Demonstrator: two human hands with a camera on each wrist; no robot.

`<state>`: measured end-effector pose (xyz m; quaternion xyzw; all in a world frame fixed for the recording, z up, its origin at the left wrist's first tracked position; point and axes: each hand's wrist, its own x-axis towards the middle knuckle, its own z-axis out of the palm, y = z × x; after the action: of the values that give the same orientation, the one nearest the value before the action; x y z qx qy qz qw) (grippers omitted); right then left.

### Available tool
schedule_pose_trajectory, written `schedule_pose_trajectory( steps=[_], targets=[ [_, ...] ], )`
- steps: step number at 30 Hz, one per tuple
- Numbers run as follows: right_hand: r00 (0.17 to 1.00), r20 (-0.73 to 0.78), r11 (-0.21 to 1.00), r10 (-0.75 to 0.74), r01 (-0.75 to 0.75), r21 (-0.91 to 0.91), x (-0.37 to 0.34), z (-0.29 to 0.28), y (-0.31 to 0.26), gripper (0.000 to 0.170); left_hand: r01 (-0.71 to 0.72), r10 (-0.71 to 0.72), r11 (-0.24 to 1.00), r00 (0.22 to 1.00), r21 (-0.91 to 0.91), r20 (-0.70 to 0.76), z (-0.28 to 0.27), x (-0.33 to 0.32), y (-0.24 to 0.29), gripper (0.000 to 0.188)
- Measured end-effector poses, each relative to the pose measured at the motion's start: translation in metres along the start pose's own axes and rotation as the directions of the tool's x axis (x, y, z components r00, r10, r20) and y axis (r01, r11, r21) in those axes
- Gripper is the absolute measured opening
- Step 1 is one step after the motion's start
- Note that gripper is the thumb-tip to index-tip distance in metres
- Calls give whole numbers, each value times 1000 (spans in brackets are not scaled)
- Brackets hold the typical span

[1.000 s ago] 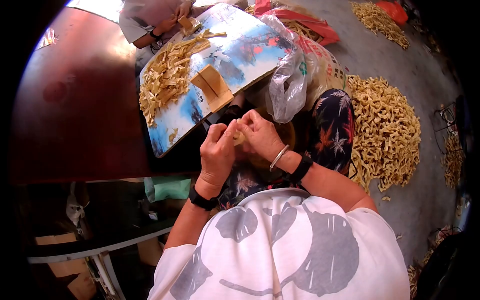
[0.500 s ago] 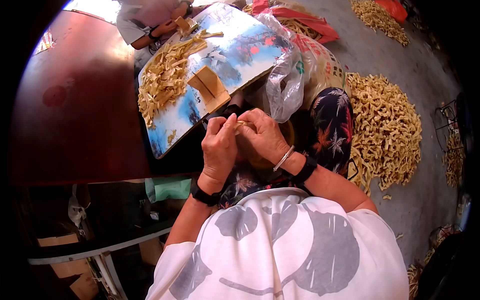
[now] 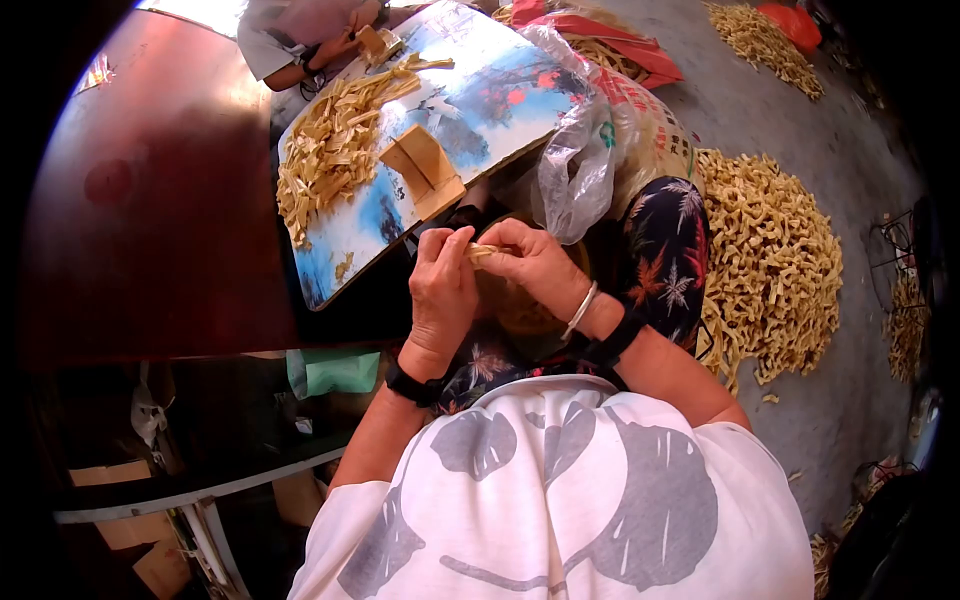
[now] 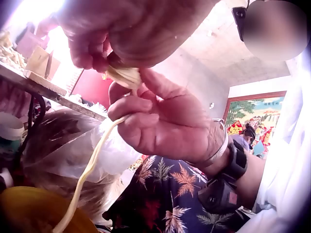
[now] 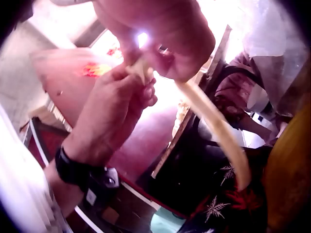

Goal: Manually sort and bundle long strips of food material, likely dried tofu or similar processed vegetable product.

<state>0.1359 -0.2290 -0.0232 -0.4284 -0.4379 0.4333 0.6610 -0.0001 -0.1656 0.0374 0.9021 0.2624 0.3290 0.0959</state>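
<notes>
A small folded pale-yellow strip (image 3: 484, 250) is held between both hands above the lap. The left hand (image 3: 441, 296) pinches its left end with fingertips, and the right hand (image 3: 535, 272) pinches the other side. In the left wrist view the folded part (image 4: 125, 77) sits between the two hands, and a long tail (image 4: 87, 170) hangs from the curled fingers of the right hand (image 4: 170, 119). The right wrist view shows the left hand (image 5: 104, 111) pinching the folded piece (image 5: 141, 70), with the tail (image 5: 218, 126) hanging down beside it.
A painted board (image 3: 480, 110) carries a heap of strips (image 3: 335, 150) and a wooden block stand (image 3: 424, 172). Plastic bags (image 3: 578, 180) hang by its edge. A large pile of knotted pieces (image 3: 765, 265) lies on the floor; a yellow container (image 4: 39, 208) stands below the hands.
The right hand has shifted slightly right and its wrist has turned a little. The strip shows more plainly between the fingertips. The left hand has stayed nearly in place.
</notes>
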Motion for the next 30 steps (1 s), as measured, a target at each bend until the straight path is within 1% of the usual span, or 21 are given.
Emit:
schedule_pose_trajectory(
  steps=[1,2,4,5,6,7,9,10,13,15,17,18,19,21,22,23,24,25,27,28,30],
  targets=[
    [969,178,964,170,-201,172,1,-11,-11,16,-9,9,1000,1000,-7,6,0,1,-2,20],
    [881,371,861,294,-412,297,1,-17,-16,17,-5,5,1000,1000,12,-9,0,2,-3,14],
    [870,403,750,286,-465,471,-2,-19,-13,19,206,-200,972,978,-112,65,0,-1,-4,12],
    [864,419,682,278,-485,547,-1,-20,-12,20,310,-295,936,949,-167,108,-1,-2,-5,12],
    [881,381,716,281,-457,528,-2,-18,-11,26,402,-373,849,916,-342,148,2,-2,-10,5],
    [896,335,771,290,-427,473,-1,-18,-10,26,477,-436,750,877,-458,200,0,-4,-12,4],
    [926,237,862,294,-364,353,-1,-18,-9,26,592,-521,489,787,-640,330,-7,-8,-10,7],
    [931,222,869,288,-352,349,-1,-18,-10,25,591,-518,466,786,-659,339,-9,-10,-7,13],
    [951,171,899,259,-302,317,0,-14,-13,23,567,-495,420,797,-708,346,-7,-16,3,12],
    [969,134,934,207,-237,268,1,-9,-13,18,542,-478,523,825,-658,301,-5,-19,-1,10],
    [994,19,992,110,-111,57,1,-12,-2,19,542,-472,627,836,-559,281,-11,-19,-9,8],
    [998,-30,997,53,-54,-54,1,-11,-6,19,447,-399,763,894,-467,203,-13,-16,-15,6],
    [998,-41,981,38,-45,-189,-1,-13,-11,19,357,-330,863,934,-358,136,-17,-12,-18,5],
    [999,-53,895,-6,-18,-446,-6,-14,-28,20,450,-402,822,892,-348,206,-19,-14,-29,9],
    [993,-86,892,-76,30,-450,-8,-11,-28,18,541,-482,579,831,-610,279,-17,-16,-30,12],
    [982,-117,886,-150,81,-457,-8,-7,-28,17,559,-521,259,768,-787,374,-12,-18,-30,16],
    [963,-147,875,-227,135,-465,-7,-2,-27,16,506,-513,-95,713,-857,478,-8,-19,-27,19],
    [942,-135,825,-309,194,-531,-5,3,-26,15,481,-487,-317,657,-817,576,-2,-23,-14,25],
    [890,-105,711,-443,278,-647,-11,15,-18,13,455,-476,-343,670,-822,570,7,-27,-8,25],
    [896,-76,707,-438,291,-645,-13,19,-16,14,450,-485,-288,693,-845,534,5,-25,-5,27],
    [941,-107,776,-321,197,-599,-14,17,-20,16,491,-455,-220,713,-843,534,1,-25,-15,27]
  ],
)
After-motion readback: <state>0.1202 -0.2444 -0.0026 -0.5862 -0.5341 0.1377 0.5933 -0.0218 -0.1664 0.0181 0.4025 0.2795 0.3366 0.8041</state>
